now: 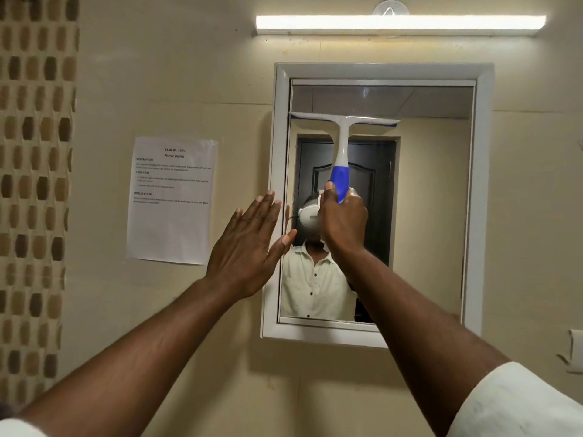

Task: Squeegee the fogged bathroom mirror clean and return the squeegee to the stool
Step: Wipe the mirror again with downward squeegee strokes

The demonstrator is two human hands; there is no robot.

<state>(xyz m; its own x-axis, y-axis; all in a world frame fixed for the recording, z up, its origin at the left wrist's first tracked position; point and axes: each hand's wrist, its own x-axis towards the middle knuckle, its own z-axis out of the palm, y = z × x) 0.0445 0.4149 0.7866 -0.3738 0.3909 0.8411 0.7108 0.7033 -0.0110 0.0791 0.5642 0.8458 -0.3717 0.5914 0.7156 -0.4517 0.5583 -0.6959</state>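
Note:
A white-framed mirror [482, 197] hangs on the beige wall. My right hand [342, 220] grips the blue lower handle of a white squeegee [342, 134]. Its blade lies flat across the upper left part of the glass, from the left frame edge to about the middle. My left hand [249, 244] is flat and spread, fingers up, resting against the mirror's left frame edge. The glass reflects a dark door and a person in a pale shirt. No stool is in view.
A printed paper sheet [172, 200] is taped to the wall left of the mirror. A lit tube light [400, 23] runs above the mirror. Patterned brown tiles [34, 184] cover the far left wall. A small wall fitting [572, 351] sits at the right edge.

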